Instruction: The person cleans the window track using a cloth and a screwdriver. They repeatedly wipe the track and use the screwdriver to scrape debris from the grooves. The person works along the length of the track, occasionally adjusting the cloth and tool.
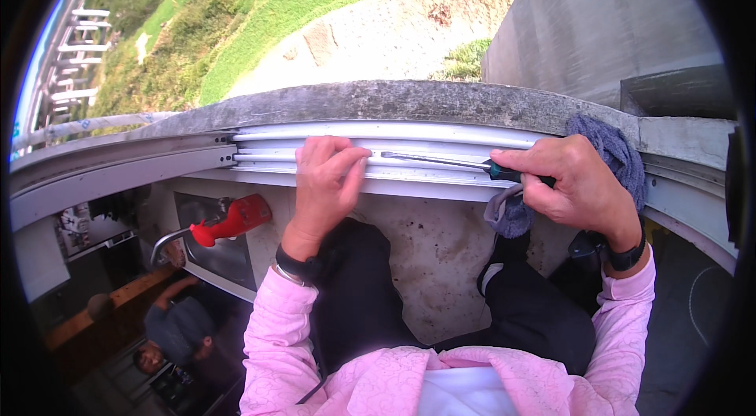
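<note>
My right hand grips the dark green handle of a flat-blade screwdriver. Its steel shaft points left along the white sliding-window track, with the tip near my left fingertips. Thumb and forefinger of my left hand are pinched together over the track's inner rail; whether something tiny is between them I cannot tell. A grey-blue cloth drapes over the sill behind my right wrist. Below that hand, a greyish cloth hangs at the track's inner edge.
Beyond the weathered outer ledge the ground drops away to green fields. A grey wall rises at right. Left of my knees lies a red bottle with a bent spout. Another person is indoors at lower left.
</note>
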### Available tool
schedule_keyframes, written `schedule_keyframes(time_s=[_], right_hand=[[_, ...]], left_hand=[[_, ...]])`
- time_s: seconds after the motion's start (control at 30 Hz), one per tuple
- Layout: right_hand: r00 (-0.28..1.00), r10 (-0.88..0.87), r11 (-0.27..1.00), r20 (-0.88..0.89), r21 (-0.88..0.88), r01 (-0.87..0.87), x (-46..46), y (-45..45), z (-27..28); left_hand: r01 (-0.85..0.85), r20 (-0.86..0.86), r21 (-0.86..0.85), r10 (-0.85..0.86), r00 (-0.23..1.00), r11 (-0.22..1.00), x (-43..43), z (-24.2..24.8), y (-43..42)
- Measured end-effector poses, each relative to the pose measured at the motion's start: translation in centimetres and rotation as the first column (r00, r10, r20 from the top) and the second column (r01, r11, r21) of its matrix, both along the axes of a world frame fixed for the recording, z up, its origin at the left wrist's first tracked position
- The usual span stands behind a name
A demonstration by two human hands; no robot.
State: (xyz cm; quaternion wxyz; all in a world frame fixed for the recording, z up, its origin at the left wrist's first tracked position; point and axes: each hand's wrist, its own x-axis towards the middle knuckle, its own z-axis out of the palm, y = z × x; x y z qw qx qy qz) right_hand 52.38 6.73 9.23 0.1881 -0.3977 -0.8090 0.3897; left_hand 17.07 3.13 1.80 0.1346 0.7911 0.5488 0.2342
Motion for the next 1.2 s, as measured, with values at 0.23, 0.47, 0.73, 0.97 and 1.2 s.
schedule_keyframes(time_s=[0.23, 0.47, 0.73, 0.97, 1.2], right_hand=[[1.0, -0.012, 1.0, 0.027, 0.017, 0.012, -1.1, -0.4, 0.3], [0.998, -0.055, 0.998, -0.013, 0.023, 0.055, -1.0, -0.9, -0.4], [0.994, -0.063, 0.998, -0.089, -0.032, 0.06, -0.6, -1.1, -0.5], [0.999, -0.011, 1.0, 0.032, -0.006, 0.012, -1.7, -0.6, 0.9], [0.993, -0.076, 0.995, -0.088, -0.064, 0.071, -2.5, -0.6, -0.4]], left_hand=[[-0.007, 0.008, -0.008, 0.007, 1.0, 1.0, 0.1, 0.0, 0.1], [0.007, 0.028, -0.007, -0.007, 1.0, 1.0, 0.1, 0.0, 0.2], [-0.013, 0.043, 0.006, 0.013, 0.999, 1.0, 0.1, -0.2, 0.1], [-0.006, 0.069, 0.024, 0.004, 0.998, 1.0, 0.0, -0.7, 0.1], [-0.046, 0.117, -0.012, 0.047, 0.992, 0.999, 0.4, 0.6, 0.3]])
